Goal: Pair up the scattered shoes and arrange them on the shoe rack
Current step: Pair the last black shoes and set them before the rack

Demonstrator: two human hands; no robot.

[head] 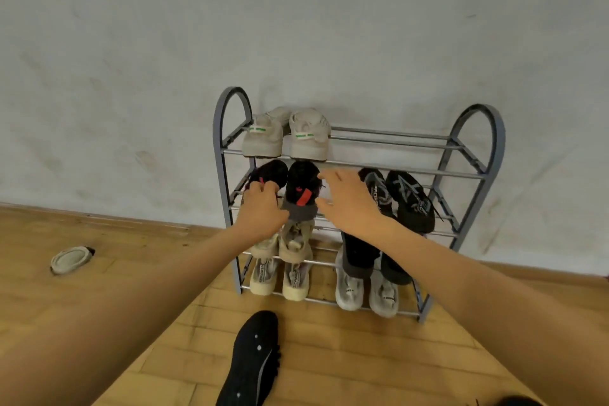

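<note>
A grey metal shoe rack (479,142) stands against the wall. A beige pair (286,135) sits on its top shelf at the left. On the second shelf, my left hand (262,211) grips the heel of a black shoe with red trim (270,173). Its partner, a black shoe with a red tab (301,184), stands right beside it, and my right hand (349,201) hovers open at that shoe's right side. A black pair with grey print (400,196) fills the right of that shelf. Lower shelves hold beige, black and light grey pairs.
A single black shoe (255,361) lies on the wooden floor in front of the rack. A beige shoe (69,260) lies sole-up on the floor far to the left. The right half of the top shelf holds nothing.
</note>
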